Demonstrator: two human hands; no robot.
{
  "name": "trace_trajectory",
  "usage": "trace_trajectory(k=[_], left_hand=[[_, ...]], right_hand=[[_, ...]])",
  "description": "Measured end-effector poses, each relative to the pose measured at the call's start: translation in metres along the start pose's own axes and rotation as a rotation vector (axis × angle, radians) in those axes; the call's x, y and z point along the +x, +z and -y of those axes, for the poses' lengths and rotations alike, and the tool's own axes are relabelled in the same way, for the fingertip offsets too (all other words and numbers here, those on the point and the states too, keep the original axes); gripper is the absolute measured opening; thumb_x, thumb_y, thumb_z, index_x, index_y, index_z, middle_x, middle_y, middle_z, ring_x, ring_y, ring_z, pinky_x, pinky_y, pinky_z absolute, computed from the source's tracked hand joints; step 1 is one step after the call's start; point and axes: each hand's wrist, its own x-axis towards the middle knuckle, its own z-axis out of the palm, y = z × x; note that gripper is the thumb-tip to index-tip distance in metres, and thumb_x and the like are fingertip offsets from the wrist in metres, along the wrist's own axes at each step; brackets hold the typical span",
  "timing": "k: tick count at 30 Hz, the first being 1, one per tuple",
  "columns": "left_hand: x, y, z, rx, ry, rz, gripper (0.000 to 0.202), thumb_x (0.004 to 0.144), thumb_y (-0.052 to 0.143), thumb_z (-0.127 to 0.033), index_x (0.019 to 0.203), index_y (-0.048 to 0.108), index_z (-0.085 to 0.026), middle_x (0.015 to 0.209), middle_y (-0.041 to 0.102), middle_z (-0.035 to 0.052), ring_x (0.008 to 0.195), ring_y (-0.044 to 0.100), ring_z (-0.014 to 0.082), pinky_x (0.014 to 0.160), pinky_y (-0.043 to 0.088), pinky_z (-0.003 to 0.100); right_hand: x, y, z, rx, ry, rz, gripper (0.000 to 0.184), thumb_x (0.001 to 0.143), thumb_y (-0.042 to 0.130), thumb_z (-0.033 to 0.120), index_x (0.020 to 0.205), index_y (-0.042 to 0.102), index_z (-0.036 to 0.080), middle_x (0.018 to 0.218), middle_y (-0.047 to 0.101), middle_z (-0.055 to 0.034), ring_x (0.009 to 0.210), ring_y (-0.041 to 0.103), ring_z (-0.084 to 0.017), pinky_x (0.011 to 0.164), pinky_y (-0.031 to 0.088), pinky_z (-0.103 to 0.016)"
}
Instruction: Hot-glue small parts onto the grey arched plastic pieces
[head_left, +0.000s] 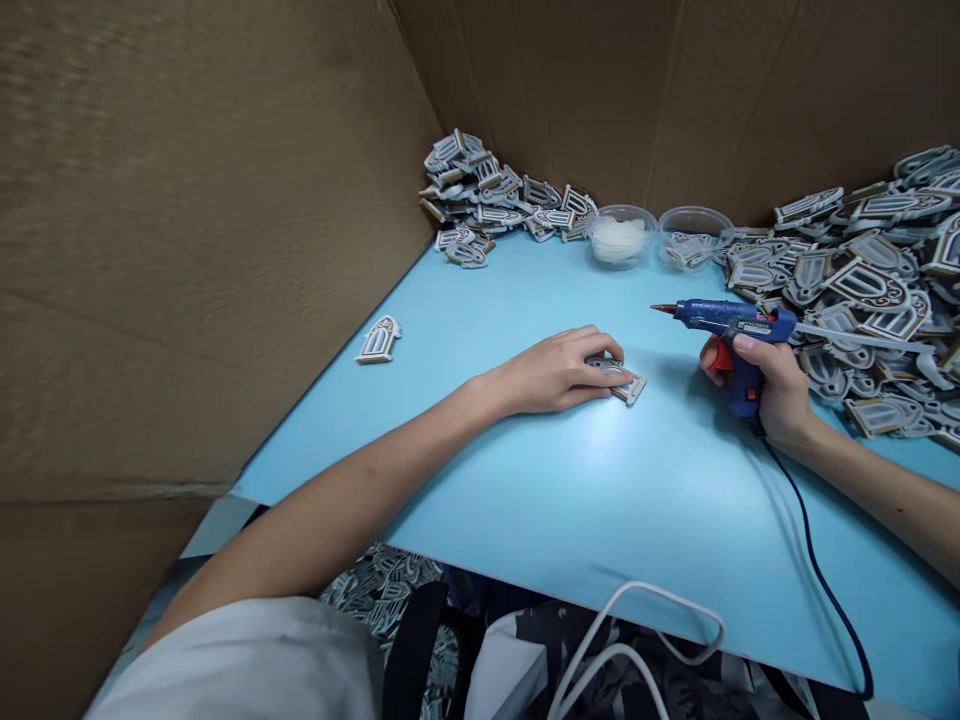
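My left hand (566, 370) is closed around a small arch-shaped piece (628, 388), white and grey with a brown edge, which rests on the blue tabletop. The fingers cover much of that piece. In my right hand (776, 385) is a blue hot glue gun (739, 322) with a red trigger. Its nozzle points left, above the table, apart from the piece. A translucent glue stick (862, 338) sticks out of the gun's rear. One more arch-shaped piece (379, 340) lies alone on the table at the left.
Cardboard walls (300, 200) enclose the blue table (480, 500) at left and back. Piles of similar pieces stand at the back (487, 195) and right (870, 270). Two clear tubs (621, 240) sit between them. The gun's black cord (817, 570) runs down to the front edge.
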Motion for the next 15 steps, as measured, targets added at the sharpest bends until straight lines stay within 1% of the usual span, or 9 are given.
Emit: trace_trajectory(k=[2,4,7,10,12,15], left_hand=[[-0.0003,0.0011,-0.0005,0.093,0.012,0.009,0.037,0.110,0.046,-0.036,0.136,0.071,-0.027,0.126,0.068,0.0145,0.105,0.061,0.0231,0.092,0.052,0.038],[-0.0004,0.0022,-0.0002,0.112,0.017,0.009,0.037,0.110,0.047,-0.037,0.136,0.070,-0.028,0.125,0.069,0.0143,0.103,0.061,0.0227,0.090,0.052,0.037],[0.0001,0.0031,0.0007,0.017,0.002,-0.013,0.037,0.109,0.048,-0.037,0.140,0.067,-0.028,0.126,0.068,0.0139,0.108,0.060,0.0222,0.095,0.053,0.036],[0.0011,0.0027,0.0002,-0.044,-0.018,-0.016,0.038,0.109,0.047,-0.033,0.142,0.066,-0.032,0.130,0.066,0.0128,0.111,0.059,0.0218,0.099,0.052,0.037],[0.0018,0.0024,-0.0008,-0.041,-0.017,-0.006,0.037,0.109,0.047,-0.032,0.138,0.069,-0.034,0.132,0.065,0.0120,0.109,0.058,0.0218,0.098,0.053,0.036],[0.0023,0.0028,-0.0023,-0.027,-0.009,0.003,0.036,0.109,0.047,-0.032,0.137,0.070,-0.034,0.130,0.066,0.0122,0.108,0.057,0.0218,0.095,0.053,0.035]], right_hand=[[0.0003,-0.0003,-0.0010,0.022,0.002,-0.004,0.031,0.080,0.074,0.048,0.065,0.074,0.021,0.067,0.065,-0.0075,0.058,0.050,-0.019,0.054,0.042,-0.034],[0.0002,-0.0014,-0.0022,0.033,0.000,0.004,0.031,0.081,0.073,0.047,0.065,0.075,0.021,0.067,0.065,-0.0074,0.059,0.051,-0.018,0.054,0.042,-0.034],[-0.0003,-0.0030,-0.0033,0.024,-0.002,0.020,0.031,0.083,0.072,0.047,0.065,0.075,0.021,0.068,0.065,-0.0075,0.060,0.052,-0.019,0.055,0.042,-0.034],[-0.0002,-0.0038,-0.0036,0.012,0.009,0.030,0.032,0.084,0.071,0.047,0.066,0.075,0.021,0.068,0.065,-0.0075,0.060,0.052,-0.019,0.055,0.042,-0.034],[0.0002,-0.0038,-0.0037,0.008,0.020,0.035,0.031,0.083,0.070,0.047,0.066,0.075,0.021,0.068,0.065,-0.0075,0.060,0.052,-0.019,0.055,0.042,-0.034],[0.0010,-0.0035,-0.0045,0.002,0.026,0.042,0.031,0.083,0.071,0.046,0.066,0.074,0.021,0.068,0.065,-0.0075,0.060,0.052,-0.019,0.055,0.042,-0.034]])
